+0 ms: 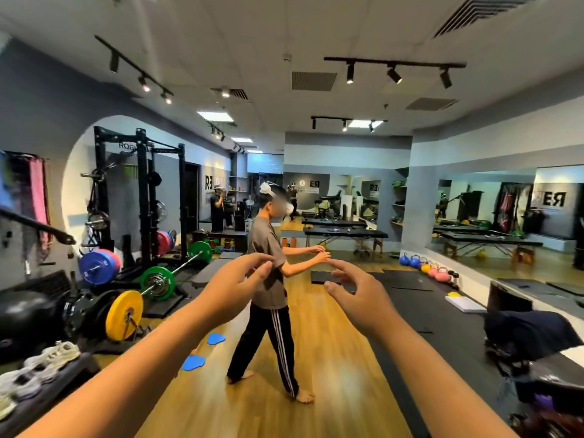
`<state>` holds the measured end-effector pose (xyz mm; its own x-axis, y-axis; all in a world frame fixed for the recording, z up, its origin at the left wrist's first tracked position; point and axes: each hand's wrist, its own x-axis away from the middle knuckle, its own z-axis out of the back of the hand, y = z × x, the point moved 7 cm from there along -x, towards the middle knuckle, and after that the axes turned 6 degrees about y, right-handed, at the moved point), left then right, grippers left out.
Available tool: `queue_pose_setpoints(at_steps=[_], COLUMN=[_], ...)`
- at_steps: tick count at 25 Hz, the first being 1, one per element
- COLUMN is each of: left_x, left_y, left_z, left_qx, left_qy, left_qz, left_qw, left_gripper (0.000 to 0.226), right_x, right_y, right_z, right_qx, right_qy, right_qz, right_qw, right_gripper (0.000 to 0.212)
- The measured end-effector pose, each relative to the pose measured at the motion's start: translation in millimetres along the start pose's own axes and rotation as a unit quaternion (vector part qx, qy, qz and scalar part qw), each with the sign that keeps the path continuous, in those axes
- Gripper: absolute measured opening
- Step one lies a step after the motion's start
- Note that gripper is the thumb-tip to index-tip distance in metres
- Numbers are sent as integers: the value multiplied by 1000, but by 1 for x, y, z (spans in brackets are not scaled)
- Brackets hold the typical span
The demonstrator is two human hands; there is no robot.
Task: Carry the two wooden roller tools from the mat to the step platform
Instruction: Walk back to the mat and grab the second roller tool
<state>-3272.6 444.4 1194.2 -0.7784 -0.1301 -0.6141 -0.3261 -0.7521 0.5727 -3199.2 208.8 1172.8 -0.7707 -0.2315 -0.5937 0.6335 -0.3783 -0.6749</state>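
Head view shows both bare arms stretched forward over a glossy wooden floor (316, 358). Left hand (235, 284) is loosely open, fingers curled and spread, holding nothing. Right hand (357, 294) is likewise open with bent fingers, empty. Neither wooden roller tool can be made out in either hand, and I cannot tell where they lie; two orange cylinders (289, 242) stand far beyond the hands, too small to identify.

Writing: a black steel rack (142, 191) to the left of the left hand carries white letters reading "ROGU", the rest hidden. A wall sign (212, 182) beyond the left hand starts "RE"; a mirror (550, 200) off to the right shows the same letters reversed.

Just past the hands, between them, a barefoot person (268, 279) in a grey shirt and black striped trousers stands side-on. Round rubber plates, yellow (124, 315), green (157, 282) and blue (94, 267), sit left of the left hand. Smooth coloured kettlebells (425, 267) and black padded massage tables (346, 233) lie beyond the right hand.
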Motion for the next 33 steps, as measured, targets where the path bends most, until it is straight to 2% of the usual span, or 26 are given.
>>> queue_pose_setpoints(at_steps=[6, 9, 13, 22, 27, 33], left_x=[-62, -105, -189, -373, -467, -602], left_y=[-97, -131, -157, -233, -314, -426], left_z=[-41, -68, -106, -170, -175, -190], left_qx=[13, 16, 21, -34, -45, -29], left_qy=[-19, -4, 15, 36, 63, 27], left_qz=[20, 28, 22, 1, -23, -38], left_qw=[1000, 999, 999, 999, 997, 998], left_gripper=[19, 22, 36, 37, 38, 37], right_x=[-56, -103, -203, -410, -511, -651], right_y=[75, 109, 150, 246, 283, 322], right_z=[-76, -90, -102, -171, -232, -305], right_qx=[11, 3, -16, 31, 31, 41], right_qy=[-45, -45, -45, -80, -69, -31], right_qz=[-36, -42, -34, 23, 49, 39], right_qw=[998, 998, 998, 996, 996, 998], right_gripper=[51, 48, 45, 52, 50, 47])
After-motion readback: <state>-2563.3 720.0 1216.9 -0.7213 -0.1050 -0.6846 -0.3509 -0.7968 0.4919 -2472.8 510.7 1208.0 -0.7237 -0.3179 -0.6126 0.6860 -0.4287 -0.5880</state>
